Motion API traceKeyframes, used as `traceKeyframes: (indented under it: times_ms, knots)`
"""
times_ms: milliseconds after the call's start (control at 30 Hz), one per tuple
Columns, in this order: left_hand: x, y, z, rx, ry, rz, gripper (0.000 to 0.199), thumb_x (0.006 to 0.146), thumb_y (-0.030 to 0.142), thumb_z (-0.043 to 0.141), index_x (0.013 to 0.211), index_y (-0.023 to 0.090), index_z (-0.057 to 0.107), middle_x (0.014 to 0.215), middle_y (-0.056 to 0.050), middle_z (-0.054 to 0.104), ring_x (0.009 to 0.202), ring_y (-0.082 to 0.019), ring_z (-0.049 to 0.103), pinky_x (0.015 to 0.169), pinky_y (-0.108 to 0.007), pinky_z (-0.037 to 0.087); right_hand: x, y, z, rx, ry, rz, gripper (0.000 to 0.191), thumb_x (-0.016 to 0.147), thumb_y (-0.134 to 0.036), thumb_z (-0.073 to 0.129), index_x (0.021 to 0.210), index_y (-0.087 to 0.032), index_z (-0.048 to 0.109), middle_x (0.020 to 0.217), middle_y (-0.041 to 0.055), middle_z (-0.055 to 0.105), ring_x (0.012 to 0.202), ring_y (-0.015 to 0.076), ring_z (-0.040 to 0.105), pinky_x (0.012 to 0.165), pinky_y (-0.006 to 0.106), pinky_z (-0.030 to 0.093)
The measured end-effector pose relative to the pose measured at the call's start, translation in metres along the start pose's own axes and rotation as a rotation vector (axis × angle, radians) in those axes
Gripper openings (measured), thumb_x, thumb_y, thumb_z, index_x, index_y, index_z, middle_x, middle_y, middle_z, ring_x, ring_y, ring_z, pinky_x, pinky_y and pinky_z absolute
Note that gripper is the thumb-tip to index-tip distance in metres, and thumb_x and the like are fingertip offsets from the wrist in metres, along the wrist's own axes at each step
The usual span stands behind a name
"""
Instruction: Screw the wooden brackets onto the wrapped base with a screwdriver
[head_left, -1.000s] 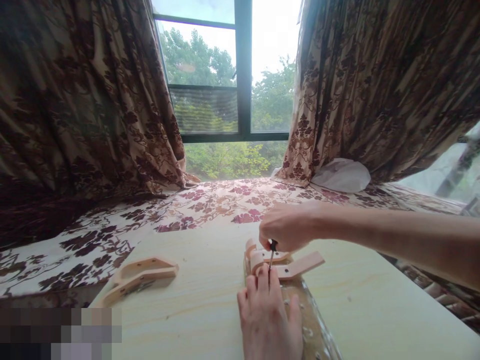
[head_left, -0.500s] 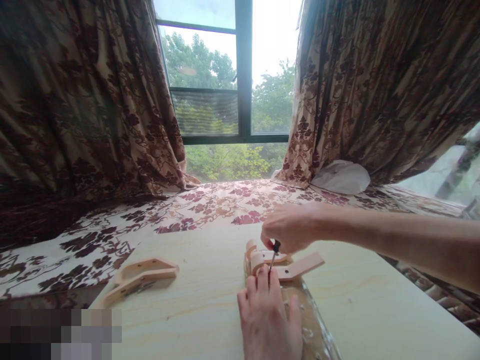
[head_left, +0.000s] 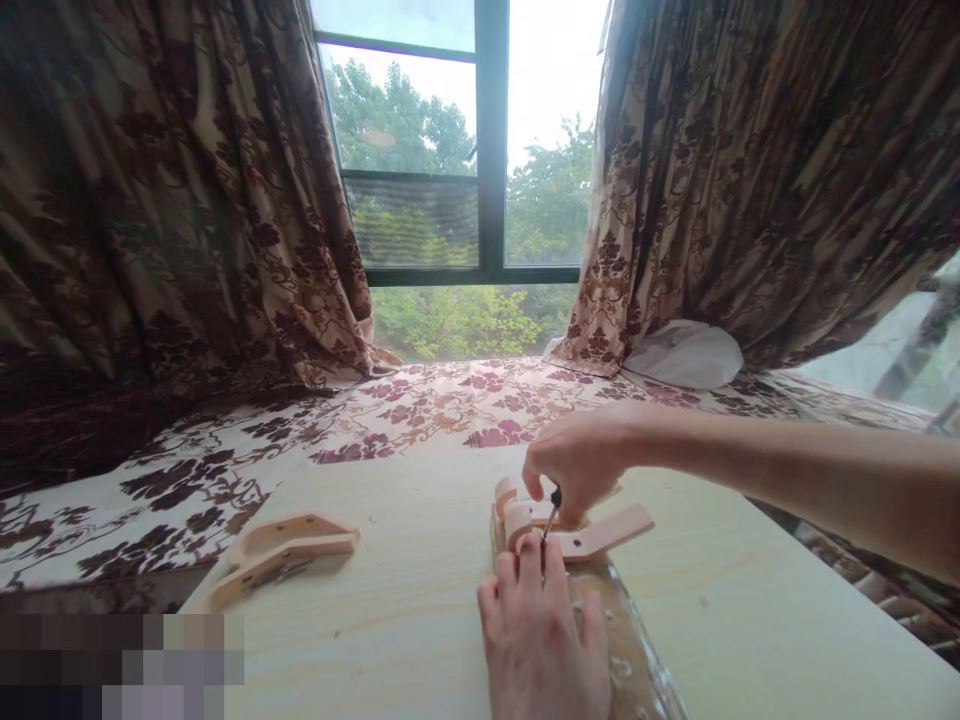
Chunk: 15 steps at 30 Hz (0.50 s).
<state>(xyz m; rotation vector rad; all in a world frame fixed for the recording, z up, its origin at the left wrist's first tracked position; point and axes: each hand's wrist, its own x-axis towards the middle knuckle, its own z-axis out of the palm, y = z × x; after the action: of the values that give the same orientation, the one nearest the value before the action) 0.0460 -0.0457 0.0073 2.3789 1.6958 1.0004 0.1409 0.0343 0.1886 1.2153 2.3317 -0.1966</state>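
My right hand (head_left: pixel 577 462) is closed around the dark handle of a small screwdriver (head_left: pixel 552 512), whose thin shaft slants down to a light wooden piece. My left hand (head_left: pixel 546 630) lies palm down with its fingers stretched forward, fingertips on the near end of the wooden pieces beside the screwdriver tip. Those pieces include a curved wooden part (head_left: pixel 517 522) and an angled wooden arm (head_left: pixel 616 532) with a dark hole or screw. They rest on a brown slab in clear plastic wrap (head_left: pixel 626 630). The screw under the tip is hidden by my fingers.
A second angled wooden assembly (head_left: pixel 300 545) lies on the pale wooden board (head_left: pixel 405 620) at left. Behind the board stretches a floral cloth (head_left: pixel 420 410), with a white plastic bag (head_left: pixel 686 355) near the right curtain (head_left: pixel 720 180). A window (head_left: pixel 491 130) stands at the back.
Both hands and the wooden pieces appear slightly farther right in view. The fingers of my right hand have shifted a little on the screwdriver handle.
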Motion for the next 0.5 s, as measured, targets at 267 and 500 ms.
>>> traceKeyframes:
  times_ms: [267,500]
  knots:
    - [0.0,0.0,0.001,0.052,0.02,0.009,0.044,0.081,0.026,0.05,0.124,0.021,0.056,0.128,-0.004,0.057,0.109,-0.026,0.05,0.09,-0.043,0.038,-0.01,-0.002,0.002,-0.121,0.101,-0.102,0.034,0.069,-0.011,0.052,0.093,-0.018,0.074,0.079,0.0054,0.069,0.064,0.0141,0.051,0.053,0.026,0.031]
    - [0.0,-0.001,0.001,0.027,-0.006,0.011,0.044,0.083,0.028,0.045,0.125,0.02,0.055,0.13,-0.003,0.056,0.11,-0.028,0.049,0.09,-0.044,0.037,0.008,0.002,0.0,0.016,-0.016,0.015,0.031,0.073,-0.032,0.063,0.09,-0.009,0.075,0.071,0.0056,0.066,0.059,0.0122,0.048,0.053,0.024,0.033]
